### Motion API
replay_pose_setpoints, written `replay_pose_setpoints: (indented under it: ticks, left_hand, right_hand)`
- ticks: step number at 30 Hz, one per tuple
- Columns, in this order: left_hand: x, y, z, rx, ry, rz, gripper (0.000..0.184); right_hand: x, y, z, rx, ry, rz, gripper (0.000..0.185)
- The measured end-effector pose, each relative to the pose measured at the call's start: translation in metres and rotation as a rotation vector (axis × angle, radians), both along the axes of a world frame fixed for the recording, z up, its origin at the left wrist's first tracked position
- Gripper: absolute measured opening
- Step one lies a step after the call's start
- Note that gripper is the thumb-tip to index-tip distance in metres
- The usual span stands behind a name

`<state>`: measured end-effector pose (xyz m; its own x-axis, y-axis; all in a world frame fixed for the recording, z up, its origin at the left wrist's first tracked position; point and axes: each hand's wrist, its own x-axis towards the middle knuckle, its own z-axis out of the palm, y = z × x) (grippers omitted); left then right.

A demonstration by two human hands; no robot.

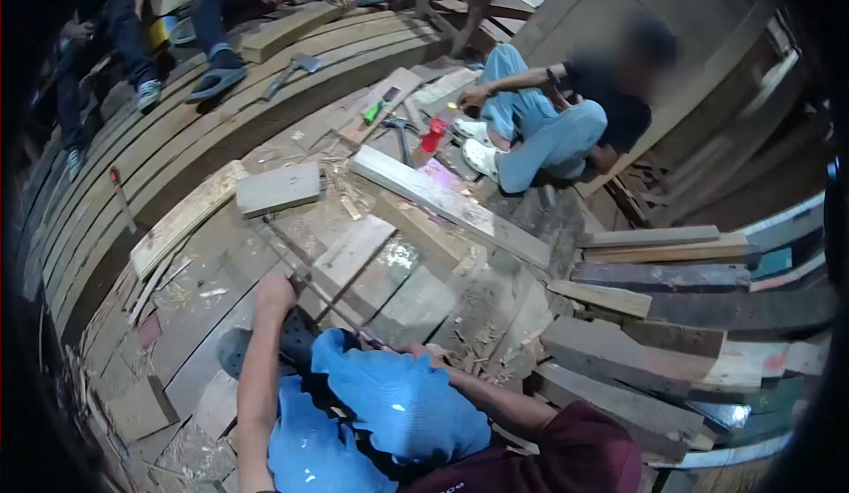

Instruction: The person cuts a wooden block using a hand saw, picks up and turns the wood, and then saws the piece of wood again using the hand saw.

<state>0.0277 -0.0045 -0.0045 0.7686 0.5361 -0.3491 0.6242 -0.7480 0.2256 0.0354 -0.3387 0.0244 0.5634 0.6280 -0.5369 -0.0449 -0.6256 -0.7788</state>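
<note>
A long thin rod-like tool [329, 300] runs slantwise over the plank floor in front of my knees. Its near end meets my right hand [426, 354], which is closed around it, partly hidden behind my blue-clad knee. My left hand [276, 297] is curled beside the rod, above a dark clog; its fingers face away and what they hold is hidden. Just beyond the rod lies a short pale board [354, 252]. A grey wood block [279, 190] sits near the rod's far end.
A person [548, 122] sits across from me, near a hammer [402, 139] and a red bottle [432, 135]. Other people's legs show at upper left, by stacked curved planks [354, 46]. A long pale beam [451, 206] lies mid-floor. Stacked timber [637, 343] stands right; shavings litter the floor.
</note>
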Motion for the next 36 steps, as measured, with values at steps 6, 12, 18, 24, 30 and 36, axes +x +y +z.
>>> replay_pose_setpoints:
  ticks: [6, 12, 18, 24, 30, 36]
  left_hand:
    - [0.003, 0.002, 0.004, 0.012, 0.081, -0.013, 0.022]
    - [0.003, 0.003, -0.002, 0.014, 0.082, 0.01, 0.022]
    - [0.007, 0.0, 0.009, 0.009, 0.144, 0.017, 0.024]
    - [0.005, 0.002, -0.008, 0.039, 0.119, 0.031, 0.026]
    - [0.007, 0.0, 0.001, 0.012, 0.171, -0.009, 0.026]
    - [0.006, 0.003, 0.002, 0.038, 0.142, -0.001, 0.026]
  right_hand:
    - [0.006, 0.011, 0.019, -0.031, 0.101, 0.049, 0.048]
    - [-0.001, -0.001, -0.004, 0.046, 0.052, 0.039, 0.05]
    - [0.004, 0.0, 0.016, 0.038, 0.058, 0.022, 0.05]
    - [0.004, 0.002, 0.022, 0.262, 0.015, 0.135, 0.046]
    - [0.005, 0.006, 0.007, -0.008, -0.029, 0.056, 0.052]
    - [0.004, 0.017, 0.001, -0.062, -0.023, 0.025, 0.058]
